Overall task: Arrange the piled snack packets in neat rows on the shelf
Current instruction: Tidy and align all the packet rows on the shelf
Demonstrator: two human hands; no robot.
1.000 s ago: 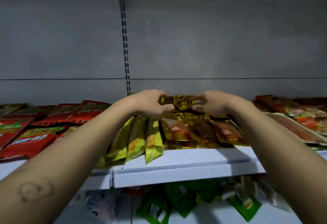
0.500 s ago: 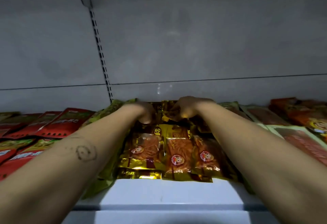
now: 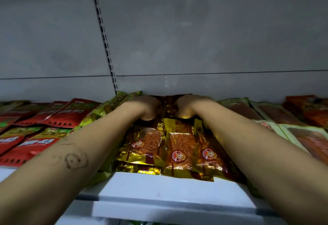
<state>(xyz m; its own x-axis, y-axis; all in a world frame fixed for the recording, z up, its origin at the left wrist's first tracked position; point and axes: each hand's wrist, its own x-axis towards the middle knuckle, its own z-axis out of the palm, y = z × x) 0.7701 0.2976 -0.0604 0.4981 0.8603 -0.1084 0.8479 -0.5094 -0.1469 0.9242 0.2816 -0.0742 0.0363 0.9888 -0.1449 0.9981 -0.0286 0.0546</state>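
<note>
Nearest to us runs the white front lip of the shelf (image 3: 159, 191). Two bare forearms cross it from the lower corners. On the left forearm we see an inked doodle (image 3: 76, 160) of a round face.

Between the forearms we find a front row of gold packets (image 3: 179, 152) lying flat on the shelf. Three sit side by side, edges overlapping, with their lower ends just back from the lip. Orange strips show through their clear windows. More gold foil peeks out from under the leftmost one.

To the left, yellow-green packets (image 3: 113, 104) lie partly under the left forearm. Beyond them we see red packets (image 3: 71, 113) in overlapping rows. To the right lie pale green-edged packets (image 3: 301, 136) with reddish contents, and past those, orange packets (image 3: 308, 109) near the frame edge.

Farther in, the two hands come close together at the rear of the shelf, just in front of the back wall. The left hand (image 3: 147, 107) and the right hand (image 3: 188, 105) each curl around one side of a dark gold packet (image 3: 168, 105). It stands between them, behind the front row, and its top edge rises above the knuckles. We see only the backs of the hands; the fingertips are tucked out of sight.

Behind everything stands the grey back panel (image 3: 195, 38), with a slotted upright (image 3: 104, 43) running down it to the left of the hands.
</note>
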